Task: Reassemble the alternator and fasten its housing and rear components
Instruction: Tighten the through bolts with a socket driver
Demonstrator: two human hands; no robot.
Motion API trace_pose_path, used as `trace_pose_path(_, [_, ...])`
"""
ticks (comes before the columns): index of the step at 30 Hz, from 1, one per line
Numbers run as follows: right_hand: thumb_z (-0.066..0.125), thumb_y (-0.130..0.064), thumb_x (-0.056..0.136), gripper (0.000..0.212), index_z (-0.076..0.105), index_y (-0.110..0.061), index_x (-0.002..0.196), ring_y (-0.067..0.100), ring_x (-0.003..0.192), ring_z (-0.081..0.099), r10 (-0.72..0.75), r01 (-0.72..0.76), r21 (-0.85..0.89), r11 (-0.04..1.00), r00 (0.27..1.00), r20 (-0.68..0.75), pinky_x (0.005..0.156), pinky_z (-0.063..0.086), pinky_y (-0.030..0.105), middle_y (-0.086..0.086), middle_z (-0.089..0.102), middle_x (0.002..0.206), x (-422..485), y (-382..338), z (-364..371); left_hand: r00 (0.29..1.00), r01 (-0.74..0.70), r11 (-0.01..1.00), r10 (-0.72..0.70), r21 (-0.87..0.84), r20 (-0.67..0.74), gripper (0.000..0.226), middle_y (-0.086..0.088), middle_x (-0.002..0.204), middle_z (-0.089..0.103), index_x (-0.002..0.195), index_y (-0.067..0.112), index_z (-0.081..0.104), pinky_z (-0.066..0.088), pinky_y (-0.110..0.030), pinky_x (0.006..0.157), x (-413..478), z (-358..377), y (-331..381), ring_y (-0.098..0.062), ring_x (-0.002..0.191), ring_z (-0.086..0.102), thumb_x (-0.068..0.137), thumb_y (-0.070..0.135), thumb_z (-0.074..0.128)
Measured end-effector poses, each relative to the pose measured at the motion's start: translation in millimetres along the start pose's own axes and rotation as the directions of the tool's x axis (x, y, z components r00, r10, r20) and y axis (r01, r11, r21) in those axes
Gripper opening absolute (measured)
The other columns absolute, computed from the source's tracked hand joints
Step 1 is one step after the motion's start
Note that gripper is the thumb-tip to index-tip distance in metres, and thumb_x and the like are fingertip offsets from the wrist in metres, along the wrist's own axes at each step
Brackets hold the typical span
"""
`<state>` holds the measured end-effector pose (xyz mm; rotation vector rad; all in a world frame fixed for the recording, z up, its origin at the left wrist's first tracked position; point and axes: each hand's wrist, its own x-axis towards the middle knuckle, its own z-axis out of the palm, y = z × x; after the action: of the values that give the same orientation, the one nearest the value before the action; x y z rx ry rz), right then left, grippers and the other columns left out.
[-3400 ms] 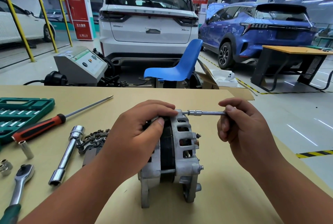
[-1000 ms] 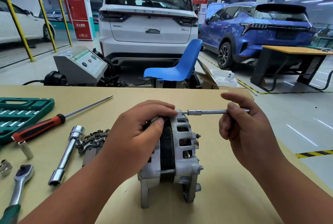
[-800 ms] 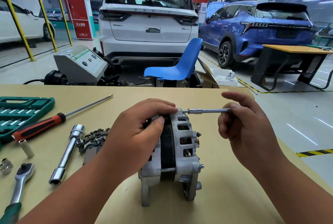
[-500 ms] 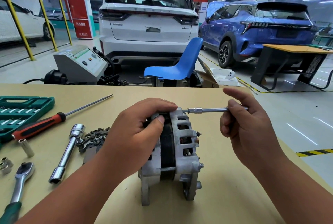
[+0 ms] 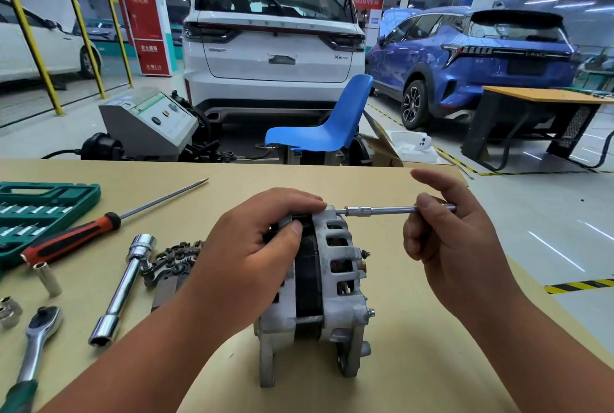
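The grey alternator point(image 5: 335, 283) stands on edge in the middle of the tan table point(image 5: 415, 363). My left hand point(image 5: 252, 253) grips its top and left half, fingers curled over the housing. A thin steel socket extension point(image 5: 382, 211) lies level at the housing's top right, its socket end against a bolt there. My right hand point(image 5: 448, 240) pinches the extension's outer end between thumb and fingers, with the index finger raised. The rectifier part point(image 5: 172, 260) lies left of the alternator, partly hidden by my left arm.
On the left of the table lie a red-handled screwdriver point(image 5: 73, 240), a chrome socket wrench bar point(image 5: 123, 289), a ratchet point(image 5: 36, 339), loose sockets point(image 5: 50, 283) and a green socket set case point(image 5: 40, 210). The table's right edge runs close past my right arm.
My right fingers have shifted along the extension's end, as if rolling it, and the index finger has lifted. The alternator and my left hand have stayed in place.
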<state>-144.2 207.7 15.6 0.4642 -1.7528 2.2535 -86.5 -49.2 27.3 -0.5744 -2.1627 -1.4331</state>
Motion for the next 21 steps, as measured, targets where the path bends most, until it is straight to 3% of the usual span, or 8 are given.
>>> trace_pose_path(7, [0.059, -0.024, 0.098, 0.026, 0.074, -0.022, 0.120, 0.025, 0.051, 0.047, 0.034, -0.034, 0.036, 0.999, 0.999, -0.002, 0.046, 0.040, 0.031, 0.010, 0.051, 0.057, 1.2, 2.7, -1.5, 1.000, 0.002, 1.000, -0.002, -0.006, 0.006, 0.040, 0.024, 0.121, 0.074, 0.112, 0.036, 0.078, 0.050, -0.012, 0.097, -0.7, -0.3, 0.2, -0.003, 0.123, 0.067, 0.092, 0.014, 0.053])
trace_pose_path(16, [0.057, -0.009, 0.089, 0.042, 0.070, -0.024, 0.126, 0.024, 0.057, 0.053, 0.027, -0.030, 0.059, 0.998, 0.998, 0.052, 0.047, 0.042, 0.029, 0.006, 0.053, 0.078, 0.1, 1.9, -0.2, 1.000, 0.006, 1.000, -0.006, -0.007, 0.006, 0.038, 0.024, 0.121, 0.074, 0.111, 0.033, 0.080, 0.051, -0.014, 0.098, -0.5, -1.0, 0.1, -0.003, 0.123, 0.067, 0.093, 0.014, 0.052])
trace_pose_path(21, [0.057, -0.010, 0.087, 0.040, 0.071, -0.024, 0.122, 0.024, 0.057, 0.053, 0.044, -0.046, 0.040, 0.998, 0.997, 0.056, 0.047, 0.042, 0.029, 0.007, 0.053, 0.077, -0.6, 0.0, 0.6, 1.000, -0.007, 1.000, 0.007, 0.002, 0.007, 0.038, 0.024, 0.121, 0.074, 0.109, 0.033, 0.080, 0.049, -0.011, 0.096, 0.8, -0.9, 1.2, -0.003, 0.123, 0.067, 0.093, 0.012, 0.052])
